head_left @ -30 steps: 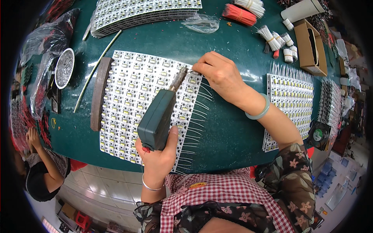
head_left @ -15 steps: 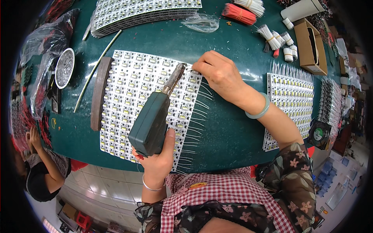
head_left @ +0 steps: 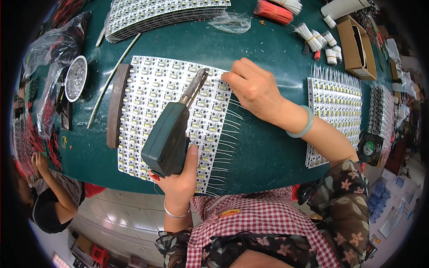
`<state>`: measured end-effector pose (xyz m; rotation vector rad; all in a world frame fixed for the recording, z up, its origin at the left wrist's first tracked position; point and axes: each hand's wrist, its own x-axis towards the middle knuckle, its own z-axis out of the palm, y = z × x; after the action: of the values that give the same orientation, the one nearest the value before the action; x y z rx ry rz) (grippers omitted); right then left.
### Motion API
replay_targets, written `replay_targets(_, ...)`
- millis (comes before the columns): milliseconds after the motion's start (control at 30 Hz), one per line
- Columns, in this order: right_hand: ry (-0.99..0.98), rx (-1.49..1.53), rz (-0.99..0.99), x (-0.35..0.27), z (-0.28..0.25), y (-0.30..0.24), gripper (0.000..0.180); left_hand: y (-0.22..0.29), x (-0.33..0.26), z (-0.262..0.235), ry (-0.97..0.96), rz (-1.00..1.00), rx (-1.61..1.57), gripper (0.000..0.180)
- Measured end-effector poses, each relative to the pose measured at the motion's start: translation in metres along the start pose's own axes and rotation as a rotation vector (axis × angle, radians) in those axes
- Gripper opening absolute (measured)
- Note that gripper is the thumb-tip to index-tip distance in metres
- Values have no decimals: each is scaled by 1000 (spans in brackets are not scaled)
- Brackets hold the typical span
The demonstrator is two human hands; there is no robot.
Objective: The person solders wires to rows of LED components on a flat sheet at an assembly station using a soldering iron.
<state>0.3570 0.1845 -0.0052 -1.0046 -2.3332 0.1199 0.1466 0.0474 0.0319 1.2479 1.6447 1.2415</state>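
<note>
My left hand (head_left: 179, 190) is wrapped round the handle of a dark green soldering gun (head_left: 166, 140). Its metal tip (head_left: 203, 73) points away from me, over the far right part of a white LED circuit board panel (head_left: 152, 107). At the panel's far right corner my right hand (head_left: 254, 88) is closed in a pinch on a thin wire, mostly hidden by the fingers. Several short white wires (head_left: 227, 142) stick out from the right edge of the panel, nearer to me. A dark bar (head_left: 118, 107) lies along the panel's left edge.
A stack of LED panels (head_left: 167, 20) stands at the back. On the right are wired panels (head_left: 335, 118), wire bundles (head_left: 308, 38) and a cardboard box (head_left: 356, 47). A white bowl (head_left: 76, 79) and a thin rod (head_left: 111, 82) lie left. Another person's hands (head_left: 40, 165) show far left.
The soldering gun's tip has shifted a little left and away from the panel's corner. My right hand keeps its pinch at almost the same spot.
</note>
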Motion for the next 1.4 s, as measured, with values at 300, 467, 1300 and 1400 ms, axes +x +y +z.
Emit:
replay_targets(300, 24, -29, 32, -9, 6, -7, 13, -1, -2, 0, -21, -106, -81, 30)
replay_targets(467, 70, -61, 117, -10, 15, -17, 13, 5, -2, 1, -3, -247, -126, 26)
replay_targets(1300, 265, 45, 375, -15, 27, -31, 16, 4, 2, 8, -31, -272, -164, 21)
replay_targets(1400, 269, 44, 373, -16, 28, -29, 15, 5, 3, 8, -48, -249, -135, 19)
